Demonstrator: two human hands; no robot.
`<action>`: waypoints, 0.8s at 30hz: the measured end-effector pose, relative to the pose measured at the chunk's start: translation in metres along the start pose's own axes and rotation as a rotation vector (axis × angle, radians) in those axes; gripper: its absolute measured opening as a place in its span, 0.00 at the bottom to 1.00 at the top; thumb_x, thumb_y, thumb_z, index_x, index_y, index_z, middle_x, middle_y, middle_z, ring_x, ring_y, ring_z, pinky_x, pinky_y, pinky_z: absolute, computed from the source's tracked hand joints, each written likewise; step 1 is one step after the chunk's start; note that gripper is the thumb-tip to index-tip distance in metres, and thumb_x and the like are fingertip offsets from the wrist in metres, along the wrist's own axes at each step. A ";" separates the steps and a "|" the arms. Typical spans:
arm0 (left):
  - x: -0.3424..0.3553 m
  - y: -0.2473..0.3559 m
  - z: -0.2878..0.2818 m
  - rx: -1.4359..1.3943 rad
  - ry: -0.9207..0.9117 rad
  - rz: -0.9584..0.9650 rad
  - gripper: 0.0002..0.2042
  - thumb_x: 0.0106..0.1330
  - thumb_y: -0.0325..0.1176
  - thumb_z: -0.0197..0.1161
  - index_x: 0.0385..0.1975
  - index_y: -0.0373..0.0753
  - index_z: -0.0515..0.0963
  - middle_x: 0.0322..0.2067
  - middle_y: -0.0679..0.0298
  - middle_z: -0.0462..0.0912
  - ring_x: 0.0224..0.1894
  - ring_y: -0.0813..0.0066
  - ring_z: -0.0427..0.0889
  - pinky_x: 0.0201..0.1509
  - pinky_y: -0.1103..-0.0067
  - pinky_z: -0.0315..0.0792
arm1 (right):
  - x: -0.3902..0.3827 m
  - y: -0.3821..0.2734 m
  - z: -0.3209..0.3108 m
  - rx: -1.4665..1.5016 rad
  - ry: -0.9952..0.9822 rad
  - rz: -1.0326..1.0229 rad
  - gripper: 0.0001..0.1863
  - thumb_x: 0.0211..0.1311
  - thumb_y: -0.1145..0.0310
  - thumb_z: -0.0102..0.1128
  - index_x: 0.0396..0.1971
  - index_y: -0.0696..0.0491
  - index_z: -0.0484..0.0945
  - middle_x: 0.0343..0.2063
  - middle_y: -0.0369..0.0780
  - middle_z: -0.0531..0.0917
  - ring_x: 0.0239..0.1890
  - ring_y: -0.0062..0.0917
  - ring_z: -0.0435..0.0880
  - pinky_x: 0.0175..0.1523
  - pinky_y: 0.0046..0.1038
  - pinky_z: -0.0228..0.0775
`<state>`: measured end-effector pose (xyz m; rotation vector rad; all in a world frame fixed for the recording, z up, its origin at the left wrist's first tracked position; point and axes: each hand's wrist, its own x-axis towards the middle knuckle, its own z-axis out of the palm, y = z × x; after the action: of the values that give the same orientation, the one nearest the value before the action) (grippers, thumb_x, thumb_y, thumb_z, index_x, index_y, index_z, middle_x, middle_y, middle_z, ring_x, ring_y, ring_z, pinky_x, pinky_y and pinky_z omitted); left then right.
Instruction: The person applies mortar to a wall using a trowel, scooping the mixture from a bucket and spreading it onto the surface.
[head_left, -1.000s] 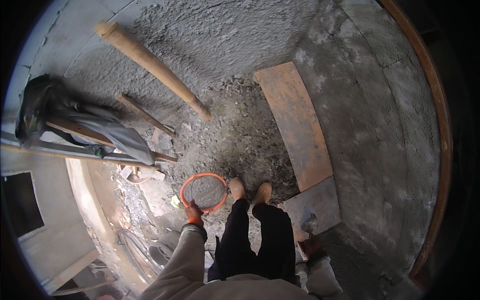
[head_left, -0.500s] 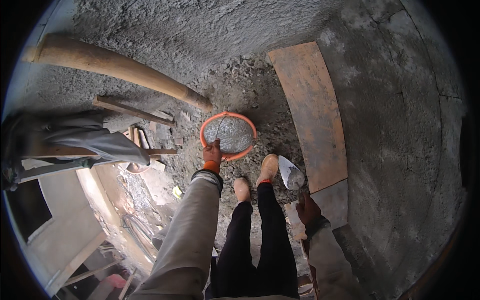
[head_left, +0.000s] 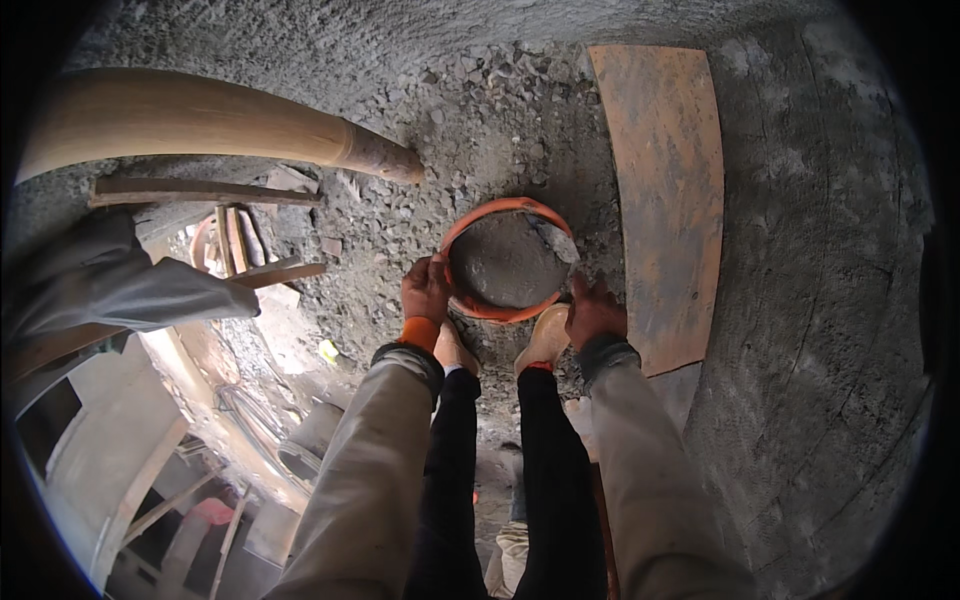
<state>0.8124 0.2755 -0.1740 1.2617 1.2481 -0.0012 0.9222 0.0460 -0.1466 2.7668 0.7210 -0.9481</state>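
Note:
An orange bucket point(head_left: 503, 204) of wet grey mortar point(head_left: 500, 262) stands upright on gravel by my tan boots point(head_left: 546, 332). My left hand point(head_left: 425, 292) grips it at the left side of the rim. At the lower right of the rim, my right hand point(head_left: 597, 315) is closed on a trowel, its handle largely hidden by the fingers; the coated blade point(head_left: 555, 240) reaches inside the bucket at the surface of the mortar.
A thick bamboo pole point(head_left: 230, 120) and a timber strip point(head_left: 210, 192) lie at upper left. Below them, grey fabric point(head_left: 175, 290) drapes over planks. An orange-stained board point(head_left: 665, 200) runs along the right beside a rough plastered surface point(head_left: 810, 300). Scraps and a grey container point(head_left: 308, 450) are at lower left.
The bucket has come rightward to in front of my boots, my left hand still on it. The trowel has moved from beside my right boot up and left into the bucket.

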 end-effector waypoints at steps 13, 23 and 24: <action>0.045 0.010 -0.024 0.098 -0.065 -0.196 0.18 0.62 0.44 0.58 0.30 0.32 0.78 0.16 0.66 0.74 0.18 0.80 0.72 0.23 0.81 0.67 | 0.011 -0.036 0.072 0.995 -0.132 -0.096 0.22 0.57 0.69 0.53 0.54 0.50 0.65 0.29 0.41 0.74 0.25 0.28 0.74 0.27 0.34 0.63; 0.109 0.053 -0.044 0.257 -0.155 -0.083 0.16 0.60 0.45 0.60 0.25 0.36 0.77 0.13 0.71 0.69 0.14 0.83 0.67 0.18 0.83 0.63 | -0.024 -0.016 0.019 0.658 -0.096 -0.154 0.17 0.47 0.66 0.59 0.38 0.55 0.72 0.27 0.42 0.78 0.27 0.35 0.79 0.30 0.34 0.69; 0.115 0.048 -0.047 0.266 -0.118 -0.140 0.16 0.59 0.46 0.61 0.25 0.37 0.77 0.13 0.71 0.68 0.14 0.83 0.67 0.18 0.83 0.63 | -0.024 -0.020 0.013 0.700 -0.041 -0.143 0.15 0.46 0.64 0.60 0.34 0.54 0.70 0.25 0.44 0.78 0.29 0.39 0.79 0.31 0.35 0.71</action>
<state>0.8559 0.3963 -0.2101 1.3767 1.2596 -0.3487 0.8889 0.0507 -0.1415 3.2874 0.6856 -1.5282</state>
